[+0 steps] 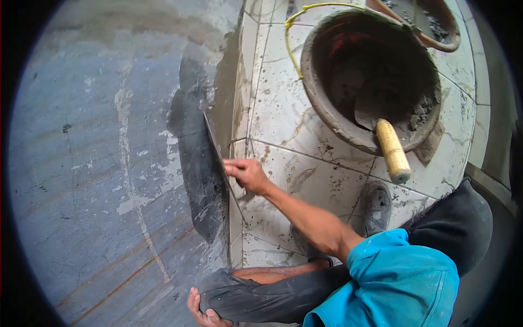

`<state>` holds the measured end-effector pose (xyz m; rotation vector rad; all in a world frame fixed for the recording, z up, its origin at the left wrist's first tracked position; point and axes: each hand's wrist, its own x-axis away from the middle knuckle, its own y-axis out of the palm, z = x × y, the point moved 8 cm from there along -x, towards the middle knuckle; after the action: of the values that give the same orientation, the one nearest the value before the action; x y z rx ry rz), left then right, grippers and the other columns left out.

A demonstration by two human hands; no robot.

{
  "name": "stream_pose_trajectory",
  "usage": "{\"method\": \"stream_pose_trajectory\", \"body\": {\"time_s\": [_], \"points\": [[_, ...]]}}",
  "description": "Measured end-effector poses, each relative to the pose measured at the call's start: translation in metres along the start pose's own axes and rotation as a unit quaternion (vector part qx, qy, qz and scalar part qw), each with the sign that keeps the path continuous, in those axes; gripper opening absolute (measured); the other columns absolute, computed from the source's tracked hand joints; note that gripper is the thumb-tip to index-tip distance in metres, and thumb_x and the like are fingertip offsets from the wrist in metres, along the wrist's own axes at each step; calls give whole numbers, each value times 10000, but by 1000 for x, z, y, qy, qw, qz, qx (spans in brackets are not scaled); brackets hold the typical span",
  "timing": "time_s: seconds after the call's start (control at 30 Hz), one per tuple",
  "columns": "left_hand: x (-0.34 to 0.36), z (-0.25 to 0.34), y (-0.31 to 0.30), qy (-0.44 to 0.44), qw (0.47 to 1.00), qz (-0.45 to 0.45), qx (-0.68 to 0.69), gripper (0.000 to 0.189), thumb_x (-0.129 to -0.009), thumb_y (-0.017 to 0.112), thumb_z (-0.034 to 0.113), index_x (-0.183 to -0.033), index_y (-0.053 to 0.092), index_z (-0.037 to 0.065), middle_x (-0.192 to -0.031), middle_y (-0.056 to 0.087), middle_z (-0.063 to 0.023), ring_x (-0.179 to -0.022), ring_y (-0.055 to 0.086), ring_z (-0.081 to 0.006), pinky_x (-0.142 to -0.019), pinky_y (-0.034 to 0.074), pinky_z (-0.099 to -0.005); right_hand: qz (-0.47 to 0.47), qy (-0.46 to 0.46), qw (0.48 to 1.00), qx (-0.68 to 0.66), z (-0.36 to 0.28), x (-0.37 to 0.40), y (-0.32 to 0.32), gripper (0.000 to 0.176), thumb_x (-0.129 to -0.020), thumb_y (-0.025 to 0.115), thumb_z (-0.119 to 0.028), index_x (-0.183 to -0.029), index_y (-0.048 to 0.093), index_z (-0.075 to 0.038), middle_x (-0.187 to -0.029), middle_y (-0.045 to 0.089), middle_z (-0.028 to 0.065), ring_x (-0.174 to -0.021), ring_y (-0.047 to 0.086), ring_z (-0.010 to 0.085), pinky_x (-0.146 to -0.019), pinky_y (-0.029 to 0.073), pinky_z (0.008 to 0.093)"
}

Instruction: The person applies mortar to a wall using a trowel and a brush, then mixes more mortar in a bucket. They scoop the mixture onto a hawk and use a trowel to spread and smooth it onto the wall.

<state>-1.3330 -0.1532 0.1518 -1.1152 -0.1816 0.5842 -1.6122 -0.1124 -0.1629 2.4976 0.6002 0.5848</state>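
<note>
My right hand [248, 175] is closed around the grip of a plastering trowel [216, 147], its long thin blade seen nearly edge-on. The blade lies close to the grey wall [98, 136], beside a dark, wet-looking patch [199, 158]; whether it touches cannot be made out. My left hand [204, 312] is by my bent knee at the bottom, holding nothing, fingers apart. A mortar-crusted bucket [321, 117] stands right of my right hand. Over its rim rests a second trowel with a wooden handle [393, 152], blade inside.
Marbled floor tiles [294, 163] spotted with mortar lie around the bucket, which has a yellow rope handle [291, 49]. Another bucket [449, 41] with grey mortar stands at the top right. My shoe [377, 207] is below the big bucket. A tile strip [239, 109] edges the wall.
</note>
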Motion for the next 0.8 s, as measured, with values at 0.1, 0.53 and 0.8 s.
{"method": "stream_pose_trajectory", "body": {"time_s": [0.1, 0.53, 0.8], "points": [[-6, 8, 4, 17, 1000, 2, 26, 526, -862, 426, 377, -1159, 513, -48, -1233, 509, -222, -1193, 468, -344, -1048, 307, -492, 84, 22, 983, -159, 8, 4, -20, 401, -877, 651, -381, -1063, 689, -28, -680, 612, 13, -469, 485, 69, -437, 400, 227], [2, 7, 0, -3, 999, 34, -7, 553, -857, 396, 392, -1136, 518, -70, -1188, 538, -228, -1162, 489, -363, -1030, 336, -495, 100, -128, 979, 124, -50, -28, -18, 558, -862, 634, -436, -1151, 629, 41, -1044, 689, 167, -936, 660, 199, -827, 499, 300], [41, -4, -33, 6, 997, 35, -75, 531, -929, 442, 382, -1159, 534, -87, -1210, 549, -263, -1111, 528, -392, -987, 386, -478, 146, -57, 988, -10, -96, -166, -125, 402, -860, 664, -436, -859, 715, -37, -513, 451, -41, -441, 410, 59, -418, 336, 238]]}}
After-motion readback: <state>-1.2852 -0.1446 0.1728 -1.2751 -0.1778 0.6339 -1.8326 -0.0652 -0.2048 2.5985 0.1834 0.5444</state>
